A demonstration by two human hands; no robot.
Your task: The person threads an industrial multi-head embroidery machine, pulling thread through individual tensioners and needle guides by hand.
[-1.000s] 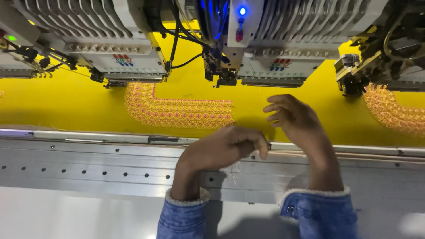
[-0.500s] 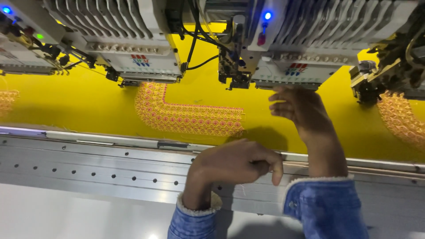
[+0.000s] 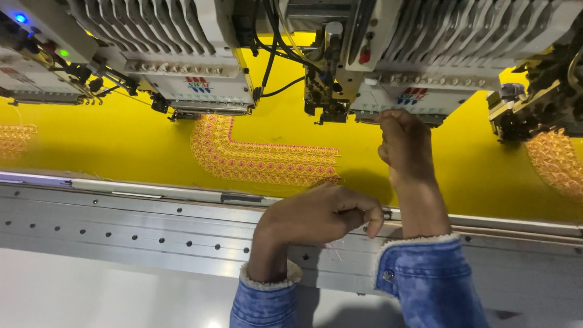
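My left hand [image 3: 319, 214] rests curled on the metal frame rail [image 3: 152, 189] at the near edge of the yellow fabric [image 3: 121, 143], fingers closed around something small that I cannot make out. My right hand [image 3: 405, 143] is raised over the fabric with its fingers pinched together just below the embroidery machine head [image 3: 419, 97]; a thread between the fingers is too fine to confirm. An L-shaped band of pink and orange embroidery [image 3: 261, 159] lies on the fabric left of both hands. Both wrists wear blue denim cuffs.
Another machine head [image 3: 194, 91] hangs over the fabric at the left, with a needle assembly and black cables [image 3: 322, 97] between the heads. More embroidered patches show at the far left [image 3: 15, 140] and far right [image 3: 555, 164]. A perforated metal table bed [image 3: 121, 234] runs below the rail.
My right hand rose from over the fabric up to the machine head and closed its fingers. My left hand stayed curled on the rail. The view shifted closer.
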